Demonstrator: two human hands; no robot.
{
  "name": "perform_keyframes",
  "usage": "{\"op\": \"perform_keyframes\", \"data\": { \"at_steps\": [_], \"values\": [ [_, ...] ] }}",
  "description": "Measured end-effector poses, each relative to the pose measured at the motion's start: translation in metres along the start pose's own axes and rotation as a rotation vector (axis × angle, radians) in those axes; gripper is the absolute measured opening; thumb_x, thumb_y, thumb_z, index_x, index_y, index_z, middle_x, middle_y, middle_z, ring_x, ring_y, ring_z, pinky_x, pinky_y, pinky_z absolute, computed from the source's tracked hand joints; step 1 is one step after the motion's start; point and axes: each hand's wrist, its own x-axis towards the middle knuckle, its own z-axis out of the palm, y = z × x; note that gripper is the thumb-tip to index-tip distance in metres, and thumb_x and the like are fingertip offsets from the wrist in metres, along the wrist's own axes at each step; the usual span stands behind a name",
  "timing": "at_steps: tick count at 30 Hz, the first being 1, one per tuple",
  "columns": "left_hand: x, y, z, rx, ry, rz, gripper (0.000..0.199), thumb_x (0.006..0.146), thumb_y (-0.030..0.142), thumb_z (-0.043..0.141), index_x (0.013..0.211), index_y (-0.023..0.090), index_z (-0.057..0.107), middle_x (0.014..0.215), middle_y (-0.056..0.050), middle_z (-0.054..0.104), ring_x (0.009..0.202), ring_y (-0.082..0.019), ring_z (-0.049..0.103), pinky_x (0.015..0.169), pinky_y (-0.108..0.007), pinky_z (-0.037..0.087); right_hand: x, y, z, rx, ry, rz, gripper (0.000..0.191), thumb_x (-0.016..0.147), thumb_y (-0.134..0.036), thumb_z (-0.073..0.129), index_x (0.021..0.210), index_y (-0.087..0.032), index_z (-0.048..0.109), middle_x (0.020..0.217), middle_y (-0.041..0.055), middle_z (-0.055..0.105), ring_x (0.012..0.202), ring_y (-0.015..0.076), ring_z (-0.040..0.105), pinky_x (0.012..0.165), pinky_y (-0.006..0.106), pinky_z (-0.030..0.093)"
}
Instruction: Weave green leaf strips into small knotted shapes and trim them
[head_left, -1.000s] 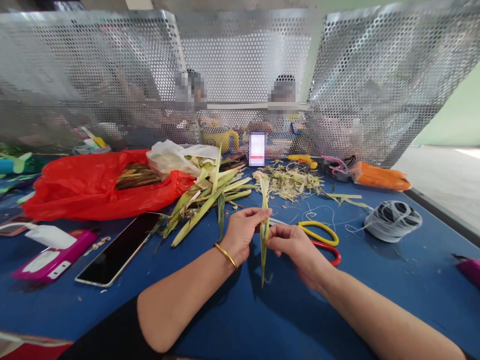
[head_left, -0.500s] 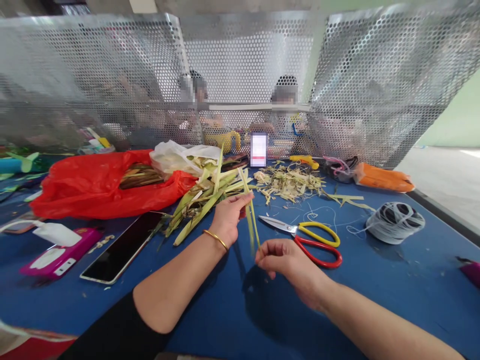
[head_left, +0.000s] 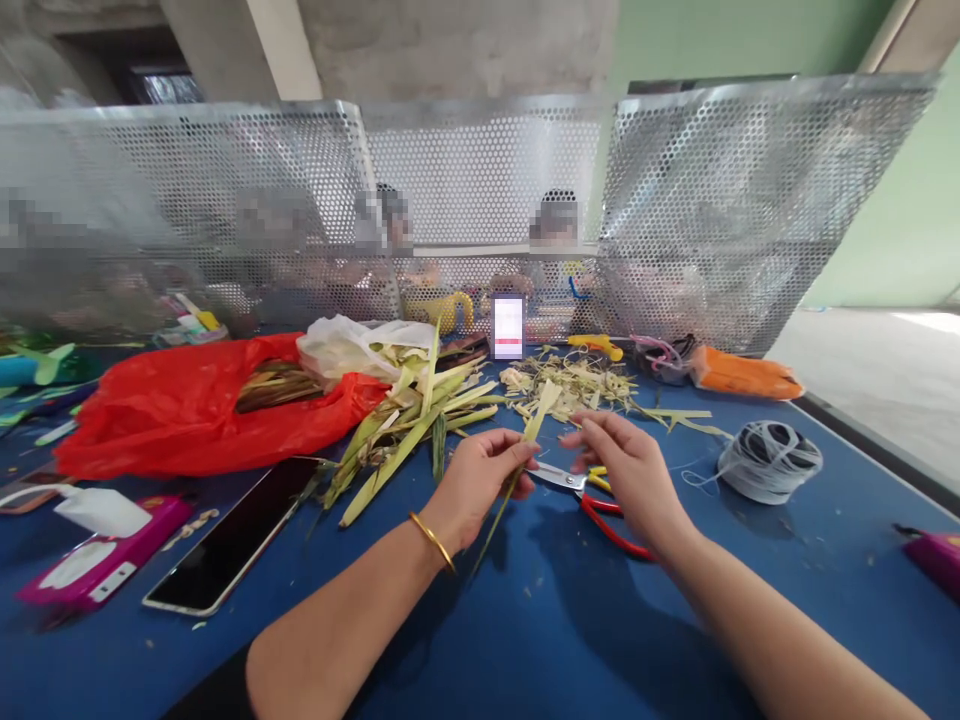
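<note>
My left hand [head_left: 491, 470], with a gold bangle at its wrist, pinches a pale green leaf strip [head_left: 541, 410] between thumb and fingers. The strip's broad end points up and away; its thin tail hangs toward me. To the right, my right hand [head_left: 622, 455] hovers over the scissors with its fingers loosely bent and apart, and I see nothing in them. The scissors [head_left: 559, 477] have one red and one yellow handle, partly hidden by that hand. Left of my hands lies a pile of long green leaves [head_left: 405, 440], some dry and brownish.
Leaf scraps [head_left: 574, 385] lie behind my hands. A spool of grey cord [head_left: 771, 462] and an orange packet [head_left: 746, 373] are right. A red bag [head_left: 180, 410], dark phone [head_left: 232, 535] and purple device [head_left: 105, 560] are left. Perforated metal panels [head_left: 487, 150] stand behind, with people beyond.
My right hand has come off the strip's lower end and moved up and right, over the scissors. My left hand has shifted slightly, and the strip's broad end now shows. The view has tilted up.
</note>
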Motion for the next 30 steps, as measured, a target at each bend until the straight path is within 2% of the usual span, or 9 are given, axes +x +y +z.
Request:
{"op": "perform_keyframes", "data": {
  "at_steps": [4, 8, 13, 16, 18, 20, 23, 26, 30],
  "values": [
    [-0.003, -0.002, 0.003, 0.227, -0.050, 0.085, 0.024, 0.077, 0.040, 0.062, 0.074, 0.017, 0.061, 0.063, 0.004, 0.057, 0.045, -0.007, 0.044, 0.044, -0.020, 0.033, -0.003, 0.008, 0.002, 0.170, -0.082, 0.155, 0.032, 0.068, -0.042, 0.072, 0.082, -0.015, 0.064, 0.060, -0.0032, 0.058, 0.048, 0.0077, 0.047, 0.051, 0.022, 0.038],
    [-0.003, -0.005, 0.002, 0.605, -0.102, 0.211, 0.037, 0.086, 0.041, 0.047, 0.063, 0.017, 0.060, 0.055, 0.003, 0.052, 0.050, -0.009, 0.043, 0.051, -0.022, 0.031, -0.009, 0.019, 0.010, 0.321, -0.130, 0.217, 0.030, 0.064, -0.040, 0.076, 0.064, -0.014, 0.060, 0.047, -0.0045, 0.051, 0.044, 0.0067, 0.042, 0.046, 0.020, 0.032],
    [-0.001, 0.003, -0.006, 0.866, -0.058, 0.236, 0.036, 0.088, 0.040, 0.040, 0.073, 0.020, 0.066, 0.053, 0.003, 0.049, 0.052, -0.012, 0.045, 0.053, -0.024, 0.028, 0.000, 0.020, 0.004, 0.414, 0.142, 0.207, 0.030, 0.057, -0.037, 0.078, 0.066, -0.015, 0.060, 0.051, -0.0032, 0.053, 0.046, 0.0095, 0.049, 0.047, 0.022, 0.038],
    [-0.001, 0.012, -0.012, 0.947, -0.013, 0.221, 0.035, 0.087, 0.038, 0.039, 0.073, 0.021, 0.066, 0.052, 0.003, 0.047, 0.052, -0.013, 0.044, 0.052, -0.024, 0.027, 0.011, 0.014, -0.011, 0.423, 0.332, 0.114, 0.029, 0.061, -0.041, 0.074, 0.071, -0.018, 0.058, 0.056, -0.0048, 0.053, 0.052, 0.0099, 0.051, 0.054, 0.023, 0.042],
    [-0.001, 0.018, -0.015, 1.002, 0.023, 0.234, 0.035, 0.088, 0.038, 0.039, 0.074, 0.021, 0.067, 0.053, 0.003, 0.049, 0.054, -0.014, 0.046, 0.053, -0.024, 0.027, 0.015, 0.007, -0.019, 0.279, 0.407, -0.044, 0.026, 0.069, -0.043, 0.068, 0.077, -0.020, 0.060, 0.065, -0.0025, 0.057, 0.062, 0.0127, 0.055, 0.062, 0.026, 0.044],
    [-0.002, 0.022, -0.017, 1.045, 0.000, 0.258, 0.034, 0.088, 0.037, 0.040, 0.075, 0.022, 0.068, 0.056, 0.002, 0.052, 0.057, -0.014, 0.049, 0.054, -0.024, 0.027, 0.014, 0.001, -0.023, -0.079, 0.280, -0.304, 0.023, 0.078, -0.042, 0.063, 0.086, -0.021, 0.064, 0.083, 0.0030, 0.064, 0.080, 0.0177, 0.058, 0.074, 0.031, 0.045],
    [-0.004, 0.024, -0.018, 1.079, -0.089, 0.281, 0.032, 0.087, 0.035, 0.042, 0.074, 0.021, 0.068, 0.058, 0.002, 0.057, 0.060, -0.014, 0.051, 0.055, -0.024, 0.028, 0.005, -0.003, -0.020, -0.695, -0.183, -0.629, 0.018, 0.087, -0.036, 0.055, 0.093, -0.022, 0.065, 0.096, 0.0070, 0.066, 0.094, 0.0214, 0.058, 0.090, 0.038, 0.038],
    [-0.009, 0.024, -0.020, 1.077, -0.182, 0.254, 0.033, 0.086, 0.035, 0.043, 0.071, 0.020, 0.068, 0.058, 0.001, 0.059, 0.059, -0.013, 0.052, 0.054, -0.023, 0.028, -0.002, 0.000, -0.015, -0.972, -0.495, -0.683, 0.022, 0.094, -0.030, 0.046, 0.090, -0.021, 0.065, 0.081, 0.0044, 0.067, 0.080, 0.0176, 0.060, 0.084, 0.034, 0.038],
    [-0.022, 0.027, -0.038, 1.054, -0.273, 0.161, 0.029, 0.082, 0.035, 0.050, 0.071, 0.019, 0.071, 0.055, 0.001, 0.058, 0.054, -0.012, 0.050, 0.050, -0.022, 0.027, -0.002, 0.001, -0.016, -1.016, -0.631, -0.552, 0.027, 0.095, -0.029, 0.043, 0.079, -0.021, 0.065, 0.074, 0.0014, 0.065, 0.070, 0.0146, 0.058, 0.067, 0.026, 0.037]
  ]
}}
